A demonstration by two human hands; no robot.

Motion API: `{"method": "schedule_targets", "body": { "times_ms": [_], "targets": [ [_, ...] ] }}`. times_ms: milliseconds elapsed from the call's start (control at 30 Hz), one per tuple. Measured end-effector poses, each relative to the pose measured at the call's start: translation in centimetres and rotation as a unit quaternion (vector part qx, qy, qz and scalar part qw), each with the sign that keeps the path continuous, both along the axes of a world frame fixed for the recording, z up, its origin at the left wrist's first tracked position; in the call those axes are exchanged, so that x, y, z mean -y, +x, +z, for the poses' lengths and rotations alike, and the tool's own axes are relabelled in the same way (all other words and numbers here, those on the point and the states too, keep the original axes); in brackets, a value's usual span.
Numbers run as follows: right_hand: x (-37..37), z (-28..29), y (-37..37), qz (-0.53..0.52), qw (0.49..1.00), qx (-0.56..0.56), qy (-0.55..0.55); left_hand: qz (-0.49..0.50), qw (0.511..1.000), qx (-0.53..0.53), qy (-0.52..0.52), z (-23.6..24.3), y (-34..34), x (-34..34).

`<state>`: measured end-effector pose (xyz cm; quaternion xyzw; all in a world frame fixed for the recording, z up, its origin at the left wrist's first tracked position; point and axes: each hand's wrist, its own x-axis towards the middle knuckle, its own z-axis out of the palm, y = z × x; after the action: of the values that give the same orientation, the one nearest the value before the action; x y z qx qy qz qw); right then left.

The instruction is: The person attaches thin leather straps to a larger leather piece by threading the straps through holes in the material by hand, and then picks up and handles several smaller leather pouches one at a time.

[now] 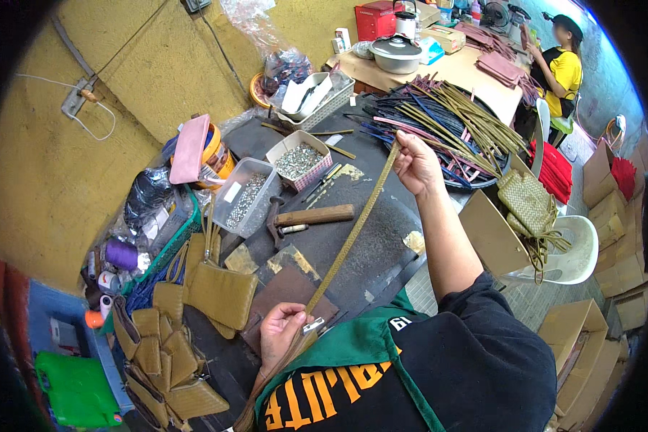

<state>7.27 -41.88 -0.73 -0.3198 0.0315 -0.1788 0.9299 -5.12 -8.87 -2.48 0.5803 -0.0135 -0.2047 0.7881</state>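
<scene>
Yellow wall [173, 86] rises at ten o'clock behind a dark worktable [396, 219], with olive pouches [223, 291] piled near eight. Left hand [281, 333], between six and seven, pinches the lower part of a narrow olive strip [360, 225]; this stretches past a hammer [315, 214] to the right hand [419, 167], its fingertips clamped on the upper end, near heaped strips [439, 119] toward two.
</scene>
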Motion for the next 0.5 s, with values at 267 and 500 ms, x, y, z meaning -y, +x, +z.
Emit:
{"method": "schedule_targets", "body": {
  "times_ms": [267,500],
  "targets": [
    [0.11,-0.07,0.16,0.010,1.000,0.011,0.006,0.013,1.000,0.009,0.001,0.10,-0.10,0.17],
    [0.11,0.59,-0.21,0.008,1.000,-0.003,-0.004,0.015,1.000,0.017,0.000,0.06,-0.21,0.15]
  ]
}}
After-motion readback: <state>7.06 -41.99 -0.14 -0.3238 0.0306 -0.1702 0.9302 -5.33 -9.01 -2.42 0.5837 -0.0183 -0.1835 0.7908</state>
